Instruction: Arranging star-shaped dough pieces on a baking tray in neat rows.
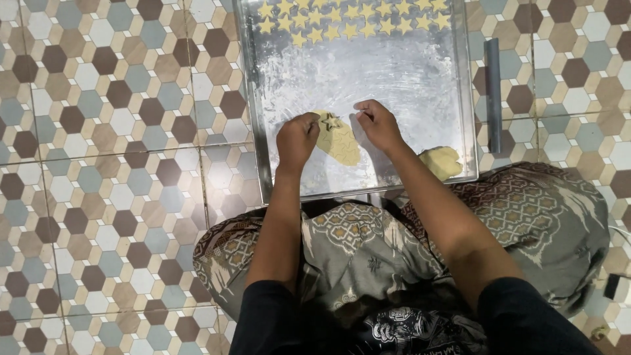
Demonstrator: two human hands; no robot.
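Legs folded under a grey patterned cloth (394,243) fill the space nearest you, and the near rim of the large rectangular metal baking tray (368,190) sits just past your knees, touching or almost touching the cloth. Your left hand (297,139) rests on the tray with its grip pinched shut around a small dark star-shaped cutter (329,121), which stands on the upper end of a flat oval sheet of pale yellow dough (342,146). Your right hand (377,123) is just beside it on the other side of the cutter, fingers curled in with the tips close together at the dough's edge; whether they pinch anything you cannot tell. A second, smaller lump of pale yellow dough (442,162) lies at the tray's near right corner, close to the rim and apart from the sheet.

Beyond your hands the tray's floured bare metal stretches open across the middle, giving room to move in every direction up to the raised side rims. At the far end, rows of small yellow star-shaped dough pieces (355,18) lie packed together. Off the tray's right rim, a grey cylindrical rolling pin (493,92) lies on the floor, parallel to that rim. The floor of hexagonal tiles in brown, beige, grey and white (112,131) lies all round.
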